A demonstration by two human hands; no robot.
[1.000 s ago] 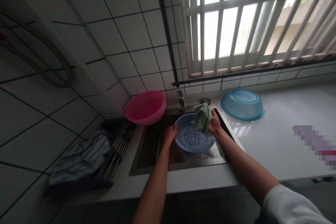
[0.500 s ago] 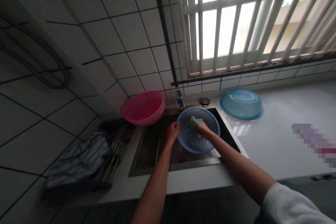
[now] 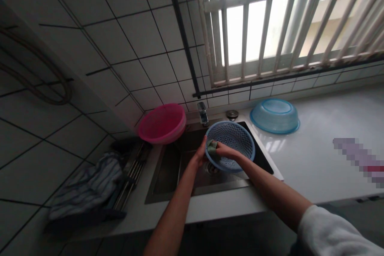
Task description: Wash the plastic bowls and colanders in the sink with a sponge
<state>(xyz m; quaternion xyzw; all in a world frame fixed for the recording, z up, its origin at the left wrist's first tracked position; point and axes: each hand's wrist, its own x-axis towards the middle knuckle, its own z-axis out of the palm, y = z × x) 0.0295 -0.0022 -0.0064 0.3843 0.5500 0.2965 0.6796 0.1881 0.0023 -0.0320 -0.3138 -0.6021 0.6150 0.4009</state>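
A round blue plastic colander is held over the steel sink. My left hand grips its left rim from outside, with the fingers partly hidden behind the wall. Inside the colander, my right hand is closed on a green cloth and presses it against the inner left wall. The faucet stands just behind the colander, and the drain shows beneath it.
A pink basin sits at the sink's back left corner. On the white counter to the right, a blue translucent basin lies upside down. A sink strainer is by the faucet. A striped cloth lies on the left.
My right hand has moved the green cloth from the colander's middle to its left inner wall. The colander has shifted slightly right and tilted, and my left hand's hold has moved along its rim.
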